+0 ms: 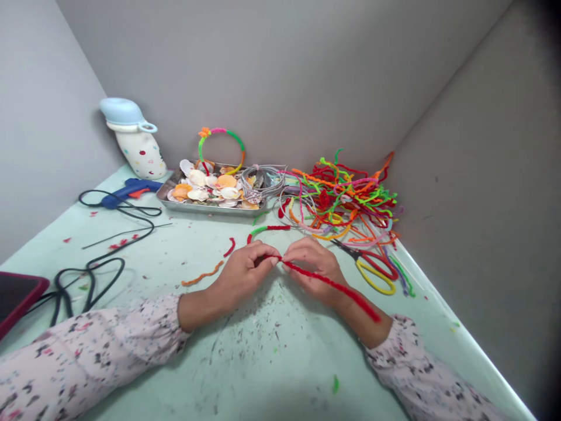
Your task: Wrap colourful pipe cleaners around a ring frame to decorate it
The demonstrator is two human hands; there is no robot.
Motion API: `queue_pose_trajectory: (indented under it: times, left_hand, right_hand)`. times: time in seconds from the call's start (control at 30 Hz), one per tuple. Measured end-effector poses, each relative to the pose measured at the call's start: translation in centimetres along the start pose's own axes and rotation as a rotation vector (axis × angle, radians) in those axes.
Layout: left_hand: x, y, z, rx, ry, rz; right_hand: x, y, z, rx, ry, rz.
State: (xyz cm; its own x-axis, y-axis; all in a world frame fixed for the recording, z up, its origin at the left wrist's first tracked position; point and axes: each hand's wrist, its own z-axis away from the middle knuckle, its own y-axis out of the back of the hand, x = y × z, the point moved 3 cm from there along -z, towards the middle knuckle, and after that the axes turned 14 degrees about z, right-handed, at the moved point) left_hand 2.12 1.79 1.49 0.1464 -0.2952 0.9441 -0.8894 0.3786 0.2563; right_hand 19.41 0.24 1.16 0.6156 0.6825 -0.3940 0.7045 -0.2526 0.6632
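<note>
Left hand [243,278] and right hand [313,270] both closed, fingertips meeting at centre, pinching a red pipe cleaner [335,285]. Its free length runs down-right across the right wrist. Forearms angle inward, wrists low over the surface [272,362], floral sleeves [100,345] to the elbows. Short orange pipe cleaner [202,273] just left of left hand. Red-and-yellow-handled scissors [372,272] right of right hand. Behind: tangled pipe cleaner pile [346,196], steel tray [210,209] of seashells, blue glue gun [129,190] further left.
</note>
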Motion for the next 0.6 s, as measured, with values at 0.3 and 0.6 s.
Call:
queue_pose_trajectory:
  times: [0.3, 0.6]
  left_hand:
    - [-0.41, 0.01, 0.05, 0.01, -0.007, 0.045]
    - [-0.6, 0.07, 0.0, 0.004, 0.016, 0.11]
  right_hand:
    - [-0.39, 0.32, -0.28, 0.038, 0.158, 0.136]
    - [-0.31, 0.24, -0.08, 0.012, 0.297, 0.319]
